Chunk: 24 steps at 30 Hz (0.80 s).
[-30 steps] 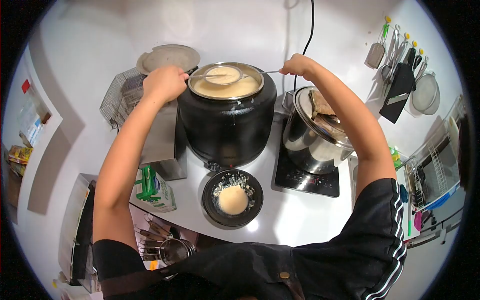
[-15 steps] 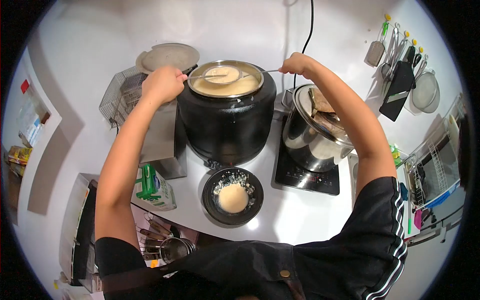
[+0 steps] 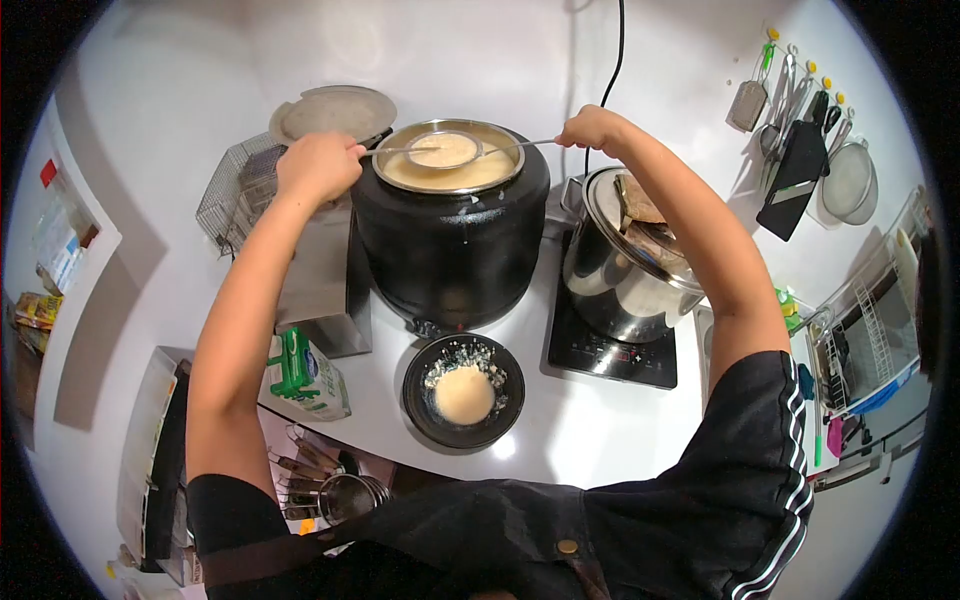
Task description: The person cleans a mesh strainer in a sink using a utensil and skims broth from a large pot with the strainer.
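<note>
Reached forward with both arms spread, elbows bent; pinched a thin utensil (image 3: 395,151) in the closed grip of the left hand (image 3: 320,168), and held the round strainer (image 3: 445,150) by its handle in the right hand (image 3: 592,130), closed, at the mouth of the black pot (image 3: 450,245).

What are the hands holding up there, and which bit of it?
The left hand grips a thin silver metal utensil by its outer end; the right hand holds a round metal scoop by its long handle's end.

Black pot (image 3: 450,250) — glossy, perhaps metal
</note>
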Each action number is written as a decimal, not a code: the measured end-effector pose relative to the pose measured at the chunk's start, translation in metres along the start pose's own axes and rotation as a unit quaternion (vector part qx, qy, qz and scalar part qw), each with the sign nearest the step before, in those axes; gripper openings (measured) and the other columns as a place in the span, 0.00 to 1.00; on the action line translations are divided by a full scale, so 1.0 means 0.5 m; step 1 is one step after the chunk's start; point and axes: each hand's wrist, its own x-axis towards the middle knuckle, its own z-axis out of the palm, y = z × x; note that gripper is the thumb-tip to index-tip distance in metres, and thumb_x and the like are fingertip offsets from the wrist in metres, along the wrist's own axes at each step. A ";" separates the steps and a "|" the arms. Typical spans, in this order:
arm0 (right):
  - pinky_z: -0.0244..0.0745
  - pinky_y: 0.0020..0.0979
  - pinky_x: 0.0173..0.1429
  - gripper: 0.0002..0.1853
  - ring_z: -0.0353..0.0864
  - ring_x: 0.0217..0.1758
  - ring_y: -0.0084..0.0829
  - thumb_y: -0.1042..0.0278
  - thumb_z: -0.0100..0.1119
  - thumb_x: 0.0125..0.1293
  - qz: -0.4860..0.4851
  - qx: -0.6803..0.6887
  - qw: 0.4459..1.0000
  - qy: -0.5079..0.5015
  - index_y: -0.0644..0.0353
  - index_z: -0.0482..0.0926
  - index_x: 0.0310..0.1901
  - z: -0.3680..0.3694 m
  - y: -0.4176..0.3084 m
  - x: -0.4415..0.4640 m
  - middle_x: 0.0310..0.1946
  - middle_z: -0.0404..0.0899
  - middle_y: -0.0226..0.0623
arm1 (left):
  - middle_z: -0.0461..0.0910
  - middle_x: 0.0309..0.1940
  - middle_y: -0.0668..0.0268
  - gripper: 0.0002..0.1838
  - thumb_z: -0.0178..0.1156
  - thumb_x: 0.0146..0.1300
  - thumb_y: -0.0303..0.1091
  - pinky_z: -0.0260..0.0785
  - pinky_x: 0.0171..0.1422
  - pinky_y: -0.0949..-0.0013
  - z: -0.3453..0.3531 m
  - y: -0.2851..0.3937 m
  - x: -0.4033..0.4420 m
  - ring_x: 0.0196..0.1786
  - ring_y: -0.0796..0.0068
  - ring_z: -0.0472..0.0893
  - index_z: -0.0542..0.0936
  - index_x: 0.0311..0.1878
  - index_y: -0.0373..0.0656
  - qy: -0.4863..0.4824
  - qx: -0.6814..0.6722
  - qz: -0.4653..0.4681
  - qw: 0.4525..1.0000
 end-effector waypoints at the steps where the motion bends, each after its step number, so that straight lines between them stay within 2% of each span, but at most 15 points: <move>1: 0.62 0.32 0.27 0.14 0.67 0.24 0.29 0.60 0.60 0.47 -0.006 -0.037 0.999 -0.001 0.65 0.79 0.27 -0.003 -0.003 -0.002 0.23 0.73 0.39 | 0.78 0.33 0.58 0.13 0.49 0.57 0.43 0.67 0.41 0.58 -0.004 0.001 -0.004 0.39 0.56 0.76 0.79 0.33 0.47 -0.002 0.001 0.000 1.000; 2: 0.65 0.32 0.32 0.13 0.70 0.27 0.31 0.61 0.59 0.48 -0.013 -0.073 0.997 -0.001 0.64 0.79 0.26 -0.006 -0.006 -0.003 0.23 0.74 0.39 | 0.78 0.33 0.58 0.14 0.48 0.57 0.43 0.67 0.42 0.58 -0.009 0.001 -0.007 0.40 0.57 0.76 0.79 0.34 0.47 -0.026 -0.007 -0.003 1.000; 4: 0.65 0.32 0.32 0.13 0.70 0.27 0.31 0.61 0.59 0.48 -0.003 -0.066 0.998 0.002 0.64 0.80 0.27 -0.010 -0.013 -0.017 0.23 0.75 0.39 | 0.78 0.33 0.58 0.14 0.48 0.57 0.44 0.67 0.42 0.58 -0.008 0.000 -0.007 0.40 0.57 0.76 0.79 0.35 0.47 -0.050 -0.014 -0.003 0.999; 6: 0.66 0.32 0.32 0.13 0.70 0.27 0.31 0.60 0.59 0.49 0.007 -0.059 0.998 0.005 0.64 0.80 0.28 -0.010 -0.013 -0.021 0.24 0.75 0.39 | 0.77 0.28 0.54 0.15 0.49 0.57 0.44 0.67 0.41 0.58 0.008 -0.014 -0.004 0.36 0.54 0.76 0.79 0.33 0.45 0.023 -0.018 0.026 0.999; 9: 0.66 0.32 0.33 0.14 0.71 0.27 0.30 0.59 0.58 0.50 -0.006 -0.084 0.996 -0.003 0.63 0.80 0.29 -0.012 -0.010 -0.016 0.24 0.75 0.39 | 0.77 0.27 0.54 0.15 0.49 0.57 0.44 0.66 0.39 0.58 0.008 -0.019 0.001 0.34 0.54 0.76 0.79 0.31 0.43 -0.017 -0.038 0.013 0.999; 12: 0.66 0.32 0.33 0.15 0.71 0.27 0.30 0.58 0.57 0.51 0.004 -0.051 0.999 0.003 0.63 0.80 0.29 -0.012 -0.005 -0.020 0.23 0.75 0.40 | 0.76 0.25 0.54 0.15 0.49 0.57 0.44 0.66 0.38 0.58 0.006 -0.015 -0.006 0.32 0.53 0.75 0.78 0.29 0.42 0.005 -0.032 0.021 0.999; 14: 0.57 0.31 0.22 0.15 0.61 0.20 0.27 0.60 0.61 0.46 -0.020 -0.041 0.999 -0.010 0.67 0.78 0.26 -0.010 0.003 -0.004 0.22 0.72 0.38 | 0.76 0.25 0.53 0.15 0.49 0.57 0.44 0.66 0.38 0.58 0.007 -0.024 -0.003 0.33 0.53 0.75 0.78 0.29 0.41 -0.004 -0.042 0.024 0.999; 18: 0.56 0.30 0.21 0.14 0.60 0.18 0.26 0.61 0.61 0.46 -0.031 -0.065 0.997 -0.023 0.66 0.78 0.26 -0.016 0.000 -0.009 0.21 0.72 0.38 | 0.75 0.24 0.53 0.15 0.48 0.57 0.43 0.66 0.38 0.58 0.008 -0.018 -0.006 0.32 0.53 0.75 0.77 0.28 0.41 0.011 -0.036 0.022 0.999; 20: 0.65 0.31 0.32 0.15 0.69 0.25 0.28 0.57 0.56 0.53 -0.025 -0.109 0.994 -0.009 0.63 0.79 0.28 -0.019 -0.009 -0.022 0.21 0.73 0.38 | 0.75 0.23 0.53 0.15 0.48 0.57 0.43 0.66 0.38 0.58 0.001 -0.016 -0.008 0.31 0.54 0.75 0.77 0.28 0.40 -0.018 -0.054 0.033 0.998; 22: 0.64 0.31 0.32 0.15 0.68 0.25 0.29 0.57 0.56 0.53 -0.014 -0.101 0.995 -0.006 0.63 0.79 0.28 -0.021 -0.015 -0.027 0.20 0.73 0.38 | 0.75 0.23 0.53 0.15 0.48 0.57 0.42 0.66 0.37 0.58 -0.002 -0.016 -0.007 0.31 0.54 0.75 0.77 0.27 0.40 -0.044 -0.072 0.046 0.995; 24: 0.64 0.31 0.32 0.15 0.68 0.25 0.29 0.56 0.56 0.53 -0.001 -0.093 0.996 -0.006 0.63 0.79 0.27 -0.018 -0.011 -0.027 0.20 0.72 0.38 | 0.75 0.21 0.53 0.15 0.48 0.57 0.42 0.65 0.36 0.58 0.003 -0.018 -0.012 0.29 0.54 0.75 0.76 0.26 0.40 0.007 -0.055 0.041 0.998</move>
